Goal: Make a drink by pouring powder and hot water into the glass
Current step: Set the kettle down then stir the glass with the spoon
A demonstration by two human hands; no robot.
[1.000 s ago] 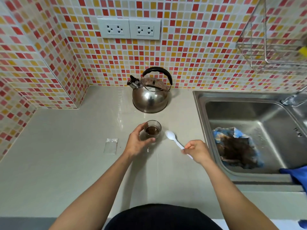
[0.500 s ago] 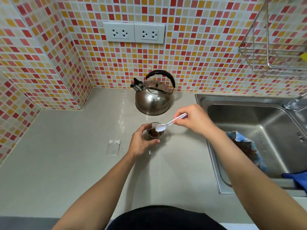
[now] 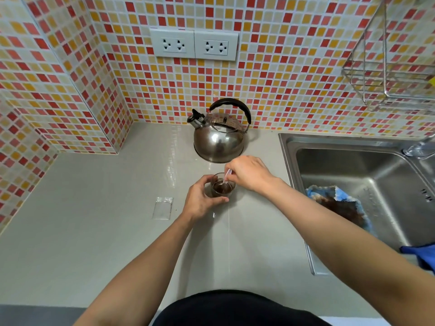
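Note:
A small clear glass [image 3: 223, 188] of dark brown liquid stands on the grey counter, just in front of the steel kettle [image 3: 220, 137]. My left hand [image 3: 202, 198] wraps around the glass from the left. My right hand [image 3: 247, 175] hovers over the glass's right rim and pinches a white plastic spoon [image 3: 227, 176]; the spoon's bowl dips into the liquid and is mostly hidden. An empty clear sachet [image 3: 163, 207] lies flat on the counter to the left of the glass.
A steel sink [image 3: 353, 165] sits at the right with a stained blue cloth [image 3: 341, 203] inside and a tap [image 3: 419, 149] at its far corner. A wire rack [image 3: 390, 74] hangs on the tiled wall. Two wall sockets [image 3: 194, 44] are above the kettle.
My right hand lifted the spoon from the counter, carried it over the glass and lowered its bowl into the liquid. My left hand stayed around the glass.

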